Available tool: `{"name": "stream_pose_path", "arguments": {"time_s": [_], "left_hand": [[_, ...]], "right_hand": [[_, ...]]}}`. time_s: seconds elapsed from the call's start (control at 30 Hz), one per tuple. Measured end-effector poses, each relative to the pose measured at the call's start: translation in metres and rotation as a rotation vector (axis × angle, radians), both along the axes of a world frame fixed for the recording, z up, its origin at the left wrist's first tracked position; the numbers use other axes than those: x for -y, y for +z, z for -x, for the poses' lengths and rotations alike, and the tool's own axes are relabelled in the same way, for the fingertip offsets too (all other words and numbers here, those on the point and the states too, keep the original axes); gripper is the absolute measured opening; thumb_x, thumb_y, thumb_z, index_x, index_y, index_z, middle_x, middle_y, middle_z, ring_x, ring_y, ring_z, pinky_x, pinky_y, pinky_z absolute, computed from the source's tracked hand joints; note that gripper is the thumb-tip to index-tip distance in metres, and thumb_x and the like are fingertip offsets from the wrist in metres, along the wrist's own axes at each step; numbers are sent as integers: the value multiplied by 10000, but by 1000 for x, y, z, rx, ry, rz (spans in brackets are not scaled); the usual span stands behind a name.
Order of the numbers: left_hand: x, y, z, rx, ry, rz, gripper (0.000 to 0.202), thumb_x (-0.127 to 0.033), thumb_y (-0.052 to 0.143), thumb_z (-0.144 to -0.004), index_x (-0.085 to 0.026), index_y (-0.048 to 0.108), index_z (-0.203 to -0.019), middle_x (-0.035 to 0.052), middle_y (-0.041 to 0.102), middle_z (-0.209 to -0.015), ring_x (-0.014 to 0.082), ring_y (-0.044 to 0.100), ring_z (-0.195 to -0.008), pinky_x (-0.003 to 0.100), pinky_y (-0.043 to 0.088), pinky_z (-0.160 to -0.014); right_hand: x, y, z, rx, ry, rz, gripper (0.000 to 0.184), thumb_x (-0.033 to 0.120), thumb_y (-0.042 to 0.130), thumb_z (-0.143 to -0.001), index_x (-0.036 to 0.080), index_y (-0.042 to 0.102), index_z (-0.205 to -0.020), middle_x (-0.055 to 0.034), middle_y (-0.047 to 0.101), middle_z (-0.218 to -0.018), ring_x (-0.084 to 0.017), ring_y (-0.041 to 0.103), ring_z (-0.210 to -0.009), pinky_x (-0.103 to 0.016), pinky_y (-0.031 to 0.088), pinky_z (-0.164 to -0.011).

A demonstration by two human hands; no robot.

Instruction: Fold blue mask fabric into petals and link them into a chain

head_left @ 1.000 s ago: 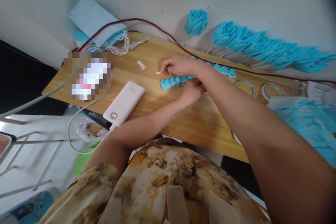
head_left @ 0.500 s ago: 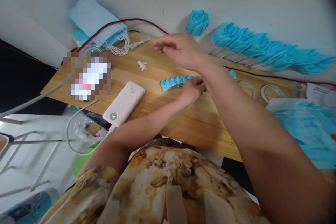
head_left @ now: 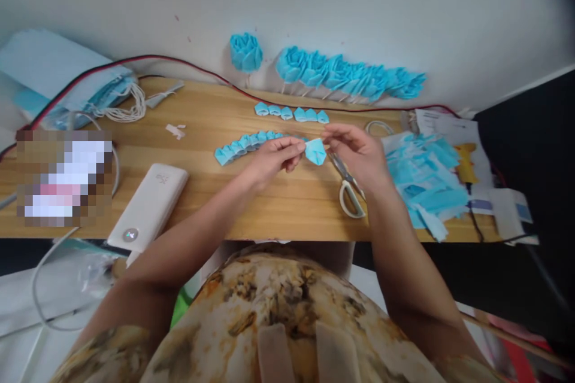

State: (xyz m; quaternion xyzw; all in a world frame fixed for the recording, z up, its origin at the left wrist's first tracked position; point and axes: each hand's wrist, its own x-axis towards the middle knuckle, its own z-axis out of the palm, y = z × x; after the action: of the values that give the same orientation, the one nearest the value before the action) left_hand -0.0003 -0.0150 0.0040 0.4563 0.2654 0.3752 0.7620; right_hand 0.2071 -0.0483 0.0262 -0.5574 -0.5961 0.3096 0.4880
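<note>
A small folded blue petal (head_left: 315, 152) is pinched between the thumb and fingers of my left hand (head_left: 279, 154), above the middle of the table. My right hand (head_left: 359, 146) is close at the petal's right side, fingers bent and apart; whether its fingertips touch the petal is hard to make out. Beneath and left of my left hand lies a row of folded blue petals (head_left: 242, 145). Farther back sit two short groups of similar petals (head_left: 311, 115). White-handled scissors (head_left: 351, 198) lie under my right hand, blades partly hidden.
Blue fabric flowers on stems (head_left: 341, 72) lean against the wall, one flower (head_left: 246, 52) standing apart. Blue scraps (head_left: 424, 173) and a yellow glue gun (head_left: 466, 161) lie at right. At left are a power bank (head_left: 150, 203), a blurred phone (head_left: 67, 179) and stacked masks (head_left: 67, 66).
The view has swung right. My right hand has come down from above the table to the front of my left hand, which now holds a petal raised off the row.
</note>
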Motion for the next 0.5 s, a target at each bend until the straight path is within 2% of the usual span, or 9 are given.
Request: {"name": "stream_pose_path", "arguments": {"time_s": [0.13,0.3,0.4,0.5], "left_hand": [[3,-2,-1,-83,-79,-2,346,-424,786,-878,-182,616,-700,-30,530,-575,80,417,-523,246,309,-546],[3,-3,-3,-75,-36,23,265,-353,802,-866,-169,657,-743,-36,535,-559,74,424,-510,228,312,-536],[2,-5,-4,-47,29,29,247,-353,834,-828,-163,687,-767,-35,562,-590,68,449,-511,222,326,-532],[1,-8,-5,-58,91,31,271,-400,868,-790,-164,733,-796,-39,554,-580,70,454,-510,221,330,-522]], "right_hand": [[12,-3,3,-39,83,14,233,294,749,-784,287,735,-1017,-23,771,-1019,-200,721,-961,-373,619,-834],[23,-6,3,6,7,-20,184,278,766,-774,274,685,-940,-6,718,-954,-181,678,-898,-337,586,-781],[31,-11,4,-159,-17,108,200,378,771,-807,262,690,-949,-1,694,-876,-165,657,-807,-306,584,-688],[37,-14,9,-360,15,281,294,504,789,-816,240,715,-921,-15,698,-860,-155,655,-777,-275,584,-631]]}}
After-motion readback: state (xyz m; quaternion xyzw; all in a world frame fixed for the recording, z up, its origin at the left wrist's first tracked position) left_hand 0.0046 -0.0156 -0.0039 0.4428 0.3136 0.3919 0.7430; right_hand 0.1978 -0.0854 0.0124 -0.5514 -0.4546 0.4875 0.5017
